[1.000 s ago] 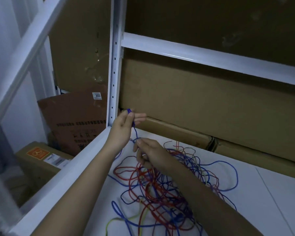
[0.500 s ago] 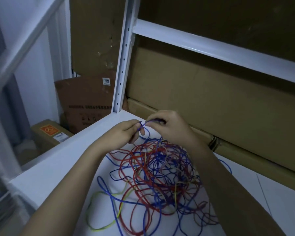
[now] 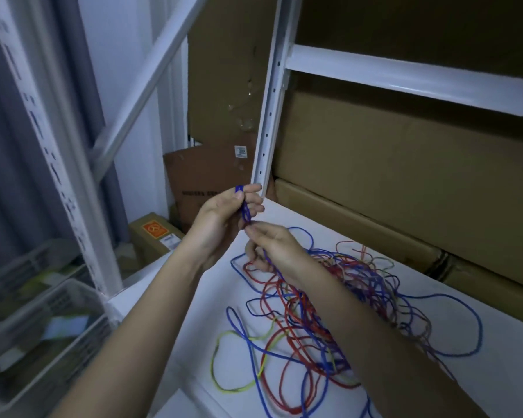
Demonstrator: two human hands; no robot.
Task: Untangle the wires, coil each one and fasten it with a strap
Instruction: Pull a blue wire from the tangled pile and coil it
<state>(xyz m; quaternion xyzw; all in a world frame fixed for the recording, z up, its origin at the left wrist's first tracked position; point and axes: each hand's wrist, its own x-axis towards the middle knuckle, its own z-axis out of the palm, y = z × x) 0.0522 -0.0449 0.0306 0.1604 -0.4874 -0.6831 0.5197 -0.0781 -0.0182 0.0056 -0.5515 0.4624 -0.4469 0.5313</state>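
On a white shelf backed by cardboard boxes, the wire tangle lies near and right of both grips. The left hand pinches a small blue coil, upright; the right hand, just below, seems to pinch the same blue wire, which trails down-right into the tangle.

I have one view only, a wide-angle camera on the person's head. It looks forward and down, close over the white shelf, with cardboard boxes behind.

Printing on the carton — too blurred.
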